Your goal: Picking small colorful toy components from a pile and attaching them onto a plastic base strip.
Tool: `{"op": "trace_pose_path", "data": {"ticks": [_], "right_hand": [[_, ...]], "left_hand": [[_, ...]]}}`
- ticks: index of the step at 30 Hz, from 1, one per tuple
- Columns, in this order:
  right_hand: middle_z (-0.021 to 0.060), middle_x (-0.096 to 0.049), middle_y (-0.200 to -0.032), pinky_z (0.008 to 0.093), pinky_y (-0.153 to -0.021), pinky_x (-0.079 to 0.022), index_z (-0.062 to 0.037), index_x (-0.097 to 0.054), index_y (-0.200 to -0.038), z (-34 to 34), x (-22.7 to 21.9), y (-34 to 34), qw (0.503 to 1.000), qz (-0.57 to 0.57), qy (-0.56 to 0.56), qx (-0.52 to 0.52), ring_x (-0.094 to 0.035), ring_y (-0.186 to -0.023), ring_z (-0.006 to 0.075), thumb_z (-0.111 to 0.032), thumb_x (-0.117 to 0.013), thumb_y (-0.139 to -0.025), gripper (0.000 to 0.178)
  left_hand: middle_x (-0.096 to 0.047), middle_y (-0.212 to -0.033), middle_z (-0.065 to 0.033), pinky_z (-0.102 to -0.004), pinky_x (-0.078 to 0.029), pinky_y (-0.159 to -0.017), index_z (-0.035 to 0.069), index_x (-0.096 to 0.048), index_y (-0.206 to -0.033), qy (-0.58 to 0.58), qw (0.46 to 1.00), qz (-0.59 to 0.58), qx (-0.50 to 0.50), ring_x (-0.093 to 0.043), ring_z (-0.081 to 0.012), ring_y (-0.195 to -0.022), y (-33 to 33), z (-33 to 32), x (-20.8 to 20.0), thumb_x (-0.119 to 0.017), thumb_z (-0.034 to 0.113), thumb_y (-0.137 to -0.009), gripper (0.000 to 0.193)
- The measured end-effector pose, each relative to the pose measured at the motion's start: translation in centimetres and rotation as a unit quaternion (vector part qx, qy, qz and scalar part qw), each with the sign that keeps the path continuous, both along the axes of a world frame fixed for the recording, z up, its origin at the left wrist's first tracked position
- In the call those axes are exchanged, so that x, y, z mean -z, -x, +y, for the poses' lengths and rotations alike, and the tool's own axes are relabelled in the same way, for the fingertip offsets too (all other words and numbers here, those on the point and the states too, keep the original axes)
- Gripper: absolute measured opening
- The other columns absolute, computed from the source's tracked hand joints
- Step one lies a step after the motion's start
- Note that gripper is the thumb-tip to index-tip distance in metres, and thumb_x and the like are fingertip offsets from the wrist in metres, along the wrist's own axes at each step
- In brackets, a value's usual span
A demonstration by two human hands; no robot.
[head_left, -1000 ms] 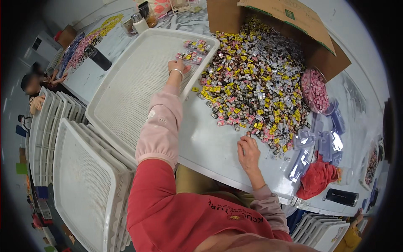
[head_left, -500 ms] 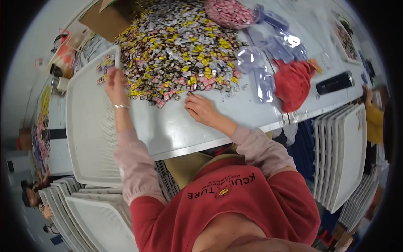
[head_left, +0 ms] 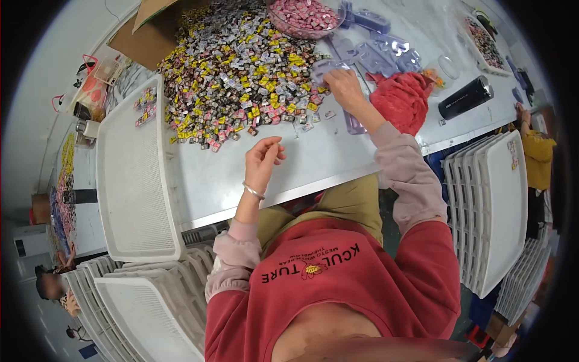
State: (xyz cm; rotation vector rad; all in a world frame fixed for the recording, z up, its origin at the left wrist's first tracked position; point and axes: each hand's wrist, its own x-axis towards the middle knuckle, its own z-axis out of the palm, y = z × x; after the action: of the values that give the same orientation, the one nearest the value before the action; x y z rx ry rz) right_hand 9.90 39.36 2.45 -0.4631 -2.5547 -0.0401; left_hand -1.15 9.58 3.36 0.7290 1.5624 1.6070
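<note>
A broad heap of small flat pieces [head_left: 235,78], yellow, pink, black and whitish, is spread over the white table. In front of its near edge, my left hand [head_left: 263,158] hovers with curled fingers; whatever they may hold is hidden. My right hand [head_left: 348,90] reaches to the heap's right side, fingers bent down onto a clear bluish plastic container [head_left: 354,123]. Left of the heap lies a white mesh tray [head_left: 129,181], with a small cluster of pieces [head_left: 145,107] near its far end.
A clear bowl [head_left: 304,18] of pink pieces stands behind the heap. More clear plastic containers [head_left: 389,57], a red cloth [head_left: 401,102] and a black bottle [head_left: 466,98] are on the right. Stacked white trays [head_left: 482,211] flank me. A cardboard box [head_left: 145,42] stands far left.
My left hand has left the tray's far end and come right, toward me. My right hand has gone from the heap's near edge to the plastic containers. The view has shifted slightly.
</note>
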Motion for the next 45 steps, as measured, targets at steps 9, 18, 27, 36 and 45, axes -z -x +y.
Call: {"op": "trace_pose_path", "data": {"ticks": [9, 18, 27, 36, 45], "right_hand": [[0.0123, -0.064, -0.072, 0.0344, -0.059, -0.051, 0.0007, -0.063, -0.084, -10.1, -7.1, 1.6, 0.9, 0.187, 0.348, -0.183, -0.063, -0.061, 0.0236, -0.008, -0.068, -0.075, 0.013], [0.0031, -0.066, -0.076, 0.0215, -0.055, -0.05, -0.002, -0.066, -0.084, -9.7, -4.5, -1.6, 0.658, 0.079, 0.736, -0.14, -0.062, -0.064, 0.0092, -0.013, -0.071, -0.083, 0.012], [0.0045, -0.067, -0.083, 0.025, -0.062, -0.055, -0.0007, -0.068, -0.094, -8.0, -3.1, -3.4, 0.566, 0.086, 0.811, -0.116, -0.064, -0.069, 0.0115, -0.016, -0.069, -0.087, 0.016], [0.0036, -0.064, -0.082, 0.0277, -0.063, -0.054, -0.0006, -0.065, -0.096, -6.0, -0.4, -5.5, 0.531, 0.142, 0.823, -0.142, -0.063, -0.067, 0.0131, -0.013, -0.063, -0.092, 0.014], [0.002, -0.065, -0.081, 0.024, -0.059, -0.054, -0.0027, -0.066, -0.094, -5.0, -2.0, -5.8, 0.536, 0.169, 0.818, -0.122, -0.063, -0.065, 0.0111, -0.016, -0.06, -0.094, 0.015]], "left_hand": [[-0.047, -0.133, -0.0137, -0.0318, -0.049, -0.088, 0.015, -0.023, -0.149, -0.201, 0.977, -0.058, -0.041, -0.057, -0.0195, -0.106, -1.0, 10.1, -3.8, -0.055, 0.027, -0.097, 0.062], [-0.055, -0.114, -0.0097, -0.0311, -0.052, -0.076, 0.018, -0.029, -0.144, -0.173, 0.933, -0.314, 0.041, -0.058, -0.0184, -0.096, -2.8, 10.3, -2.7, -0.054, 0.043, -0.095, 0.06], [-0.057, -0.1, -0.0028, -0.0225, -0.048, -0.061, 0.013, -0.041, -0.133, -0.167, 0.934, -0.302, 0.095, -0.056, -0.0089, -0.077, -3.0, 10.9, -3.3, -0.063, 0.04, -0.091, 0.054], [-0.055, -0.097, -0.0024, -0.0221, -0.042, -0.051, 0.019, -0.039, -0.135, -0.122, 0.93, -0.317, 0.142, -0.052, -0.009, -0.073, -4.3, 13.6, -2.0, -0.061, 0.028, -0.094, 0.047], [-0.057, -0.101, -0.0054, -0.0236, -0.047, -0.055, 0.017, -0.039, -0.133, -0.146, 0.919, -0.336, 0.144, -0.055, -0.0109, -0.079, -4.7, 15.4, -3.2, -0.061, 0.028, -0.094, 0.046]]}}
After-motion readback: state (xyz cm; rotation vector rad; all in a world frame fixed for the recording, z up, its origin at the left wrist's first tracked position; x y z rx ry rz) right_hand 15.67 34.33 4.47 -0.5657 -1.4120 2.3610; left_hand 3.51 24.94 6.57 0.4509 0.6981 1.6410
